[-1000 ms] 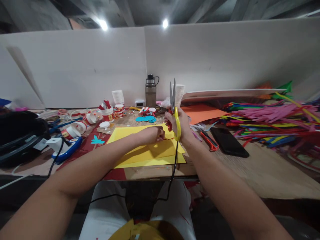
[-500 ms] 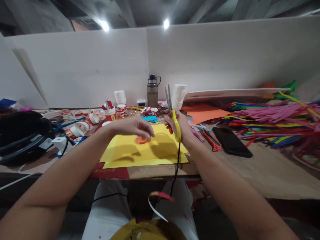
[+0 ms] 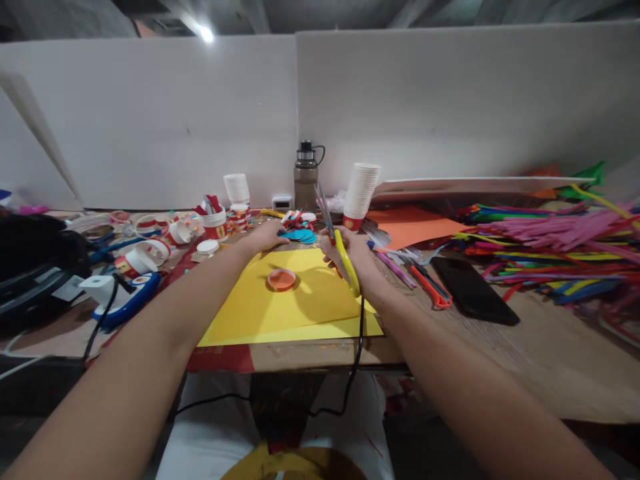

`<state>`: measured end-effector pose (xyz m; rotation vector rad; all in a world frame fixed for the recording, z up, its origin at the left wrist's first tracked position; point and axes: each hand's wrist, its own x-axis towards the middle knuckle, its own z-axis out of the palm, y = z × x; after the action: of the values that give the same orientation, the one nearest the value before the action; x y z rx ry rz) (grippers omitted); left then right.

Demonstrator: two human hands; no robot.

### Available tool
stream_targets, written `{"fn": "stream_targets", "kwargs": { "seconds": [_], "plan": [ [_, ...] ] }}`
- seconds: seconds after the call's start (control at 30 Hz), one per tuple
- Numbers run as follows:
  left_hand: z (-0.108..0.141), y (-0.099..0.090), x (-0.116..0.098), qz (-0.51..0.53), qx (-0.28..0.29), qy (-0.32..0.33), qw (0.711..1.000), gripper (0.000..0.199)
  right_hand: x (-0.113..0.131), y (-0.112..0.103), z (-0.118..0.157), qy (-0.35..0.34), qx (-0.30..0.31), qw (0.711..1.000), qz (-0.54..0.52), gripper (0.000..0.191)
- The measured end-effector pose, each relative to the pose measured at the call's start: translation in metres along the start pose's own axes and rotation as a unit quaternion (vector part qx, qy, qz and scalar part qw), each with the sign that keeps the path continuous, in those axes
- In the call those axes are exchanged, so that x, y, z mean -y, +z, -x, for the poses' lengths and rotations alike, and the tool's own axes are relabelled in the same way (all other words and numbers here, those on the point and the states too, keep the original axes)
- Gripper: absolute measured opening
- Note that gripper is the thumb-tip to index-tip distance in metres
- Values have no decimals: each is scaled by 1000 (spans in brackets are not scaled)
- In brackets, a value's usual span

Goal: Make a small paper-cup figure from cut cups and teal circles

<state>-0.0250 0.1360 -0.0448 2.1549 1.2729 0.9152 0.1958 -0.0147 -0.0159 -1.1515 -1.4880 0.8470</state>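
Note:
My left hand [image 3: 270, 236] reaches to the far edge of the yellow sheets, its fingers stretched out at the left side of several blue paper discs [image 3: 300, 236]. I see no object held in it. In my right hand [image 3: 353, 257] are scissors with a yellow handle [image 3: 346, 263], blades pointing up and their fingers partly hidden. An orange disc with a raised rim, like a cut cup base [image 3: 281, 280], lies on the yellow paper [image 3: 260, 317] between my forearms.
Behind stand a water bottle [image 3: 306, 177] and stacked paper cups [image 3: 363, 193]. At right are a box cutter [image 3: 431, 288], a phone [image 3: 473, 290] and many pipe cleaners [image 3: 545, 233]. Cut cups [image 3: 137, 260] and a glue gun stand [image 3: 127, 300] lie at left. A black cable [image 3: 357, 353] hangs over the table edge.
My left hand has moved forward from above the orange disc to the blue discs. A red and white strip in mid-air over my lap is out of sight now. The scissors stay in my right hand.

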Motion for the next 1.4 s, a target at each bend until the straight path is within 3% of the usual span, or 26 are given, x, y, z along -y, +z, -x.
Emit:
{"fn": "stream_targets", "kwargs": {
  "seconds": [0.2,0.37,0.57,0.73,0.87,1.07,1.2,1.4],
  "plan": [
    [6,-9,-6,-4,-15,3,1000,9,-2,0,1,-9,11,1000,17,38],
    [23,-28,-24,-15,-121,19,992,16,4,0,6,-1,17,999,29,36],
    [74,-30,-62,124,-44,-88,987,24,5,1,8,-3,26,999,40,39],
    [107,-27,-65,139,38,-129,981,28,9,2,11,11,37,997,69,39],
    [114,-26,-62,87,78,-147,982,31,10,3,12,5,44,995,95,39],
    [117,-26,-73,41,111,-147,982,25,6,5,14,-51,55,984,160,40],
    [118,-26,-76,57,110,-166,978,26,5,6,14,-74,68,979,178,31],
    [119,-25,-80,56,126,-181,974,29,5,7,14,-86,75,976,186,37]
  ]
}}
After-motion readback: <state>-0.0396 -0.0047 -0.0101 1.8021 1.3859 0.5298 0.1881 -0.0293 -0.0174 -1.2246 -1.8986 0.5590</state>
